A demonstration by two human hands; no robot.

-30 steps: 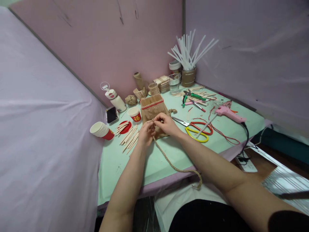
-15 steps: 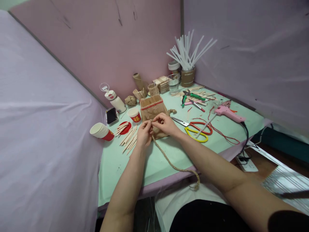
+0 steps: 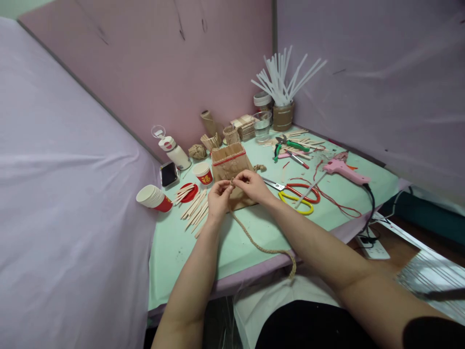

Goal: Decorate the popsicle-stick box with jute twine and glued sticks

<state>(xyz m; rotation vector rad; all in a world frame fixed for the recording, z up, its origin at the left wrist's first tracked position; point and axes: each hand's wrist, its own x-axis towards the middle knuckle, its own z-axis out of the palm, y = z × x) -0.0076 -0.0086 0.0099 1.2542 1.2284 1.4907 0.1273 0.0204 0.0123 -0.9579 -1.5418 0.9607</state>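
Note:
A tan braided rope (image 3: pixel 254 243) runs from my fingers across the table and hangs over its front edge. My left hand (image 3: pixel 220 196) pinches the rope near its upper end. Close beside it, my right hand (image 3: pixel 250 185) has its thumb and forefinger closed on the same rope end. Just behind both hands stands a brown box-like piece (image 3: pixel 228 157) with a red trim line round its open top; my hands hide its lower part. Another bit of rope (image 3: pixel 259 168) sticks out at its right side.
Scissors (image 3: pixel 300 194) and a pink glue gun (image 3: pixel 345 171) lie at right, with green pliers (image 3: pixel 290 145) behind. Left are wooden sticks (image 3: pixel 196 211), a paper cup (image 3: pixel 202 173), stacked cups (image 3: pixel 154 198) and a white bottle (image 3: pixel 176 152). A water cup (image 3: pixel 261 128) stands at back.
Both hands have risen slightly, and the rope end shows as a small loop between the fingertips. The hanging rope end has shifted a little left.

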